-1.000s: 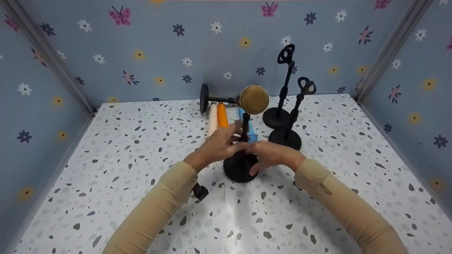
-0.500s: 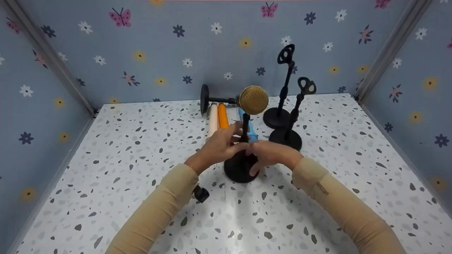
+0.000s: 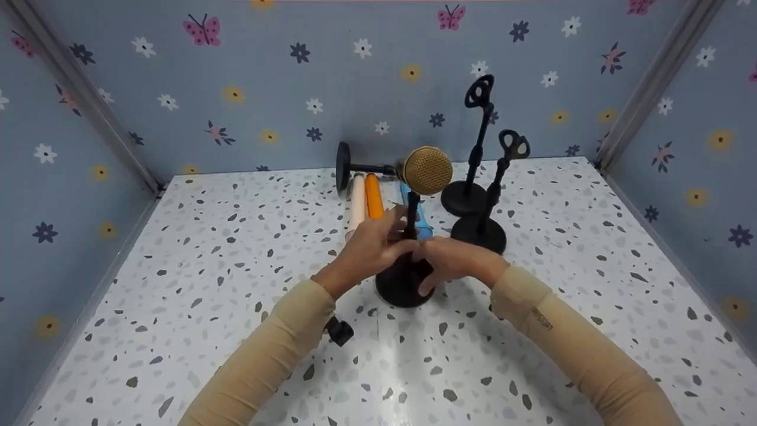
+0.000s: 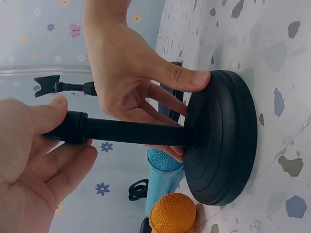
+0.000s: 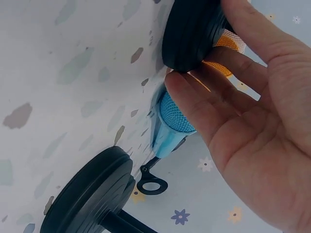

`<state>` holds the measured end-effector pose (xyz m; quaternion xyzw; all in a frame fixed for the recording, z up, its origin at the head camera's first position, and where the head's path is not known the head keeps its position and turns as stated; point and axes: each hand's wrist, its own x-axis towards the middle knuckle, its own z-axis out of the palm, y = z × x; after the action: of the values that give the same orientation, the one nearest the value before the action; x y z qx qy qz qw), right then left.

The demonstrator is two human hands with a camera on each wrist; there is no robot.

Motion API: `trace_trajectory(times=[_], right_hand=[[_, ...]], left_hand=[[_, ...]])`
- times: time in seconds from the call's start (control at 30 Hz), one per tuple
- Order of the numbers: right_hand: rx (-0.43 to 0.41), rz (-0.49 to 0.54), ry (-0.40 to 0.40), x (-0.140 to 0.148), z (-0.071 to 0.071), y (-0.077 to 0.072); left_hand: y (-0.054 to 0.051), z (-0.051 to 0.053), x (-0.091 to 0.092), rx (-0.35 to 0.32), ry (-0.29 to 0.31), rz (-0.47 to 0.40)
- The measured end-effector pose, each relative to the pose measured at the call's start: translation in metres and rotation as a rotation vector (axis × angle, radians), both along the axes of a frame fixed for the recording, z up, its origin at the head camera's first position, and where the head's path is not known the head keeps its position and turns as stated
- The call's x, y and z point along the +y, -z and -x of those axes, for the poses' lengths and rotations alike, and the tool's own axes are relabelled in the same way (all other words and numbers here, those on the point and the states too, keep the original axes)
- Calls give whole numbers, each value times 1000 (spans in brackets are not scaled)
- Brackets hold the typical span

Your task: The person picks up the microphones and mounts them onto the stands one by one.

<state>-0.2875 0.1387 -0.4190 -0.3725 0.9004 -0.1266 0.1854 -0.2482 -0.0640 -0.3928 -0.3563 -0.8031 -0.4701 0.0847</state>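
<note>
A black microphone stand stands upright mid-table, its round base (image 3: 404,285) on the tabletop. Above its pole a gold microphone head (image 3: 428,170) shows in the head view. My left hand (image 3: 372,245) pinches the collar (image 4: 74,127) of the pole between thumb and fingers. Lower down, my right hand (image 3: 458,260) holds the base, thumb on its upper face and fingers behind it, as the left wrist view shows. The right wrist view has the base edge (image 5: 187,39) between thumb and fingers. The pole's top is hidden by my left hand in the left wrist view.
Two black stands with ring clips (image 3: 513,145) stand at the right. Another stand (image 3: 342,167) lies on its side at the back. Orange (image 3: 374,196), pale (image 3: 358,198) and blue (image 4: 163,179) microphones lie behind my hands. A flowered wall panel (image 3: 355,89) closes the back.
Both hands keep their grip at nearly the same spots. The gold microphone head has shifted very slightly in the head view; otherwise the layout is the same.
</note>
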Motion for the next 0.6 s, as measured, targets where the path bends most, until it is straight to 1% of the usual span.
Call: trace_trajectory(times=[0.13,0.2,0.43,0.5,0.6], right_hand=[[-61,-16,59,-1,-3,-3],[-79,-14,73,-1,-3,-5],[-95,-24,84,-4,-3,-7],[-102,-17,90,-4,-3,-6],[-114,-5,106,-4,-2,-4]], left_hand=[[-1,-2,2,24,-33,10],[-1,-2,2,29,-44,4],[0,-1,2,38,-62,-20],[0,-2,3,40,-78,-19],[1,-4,4,22,-103,-39]])
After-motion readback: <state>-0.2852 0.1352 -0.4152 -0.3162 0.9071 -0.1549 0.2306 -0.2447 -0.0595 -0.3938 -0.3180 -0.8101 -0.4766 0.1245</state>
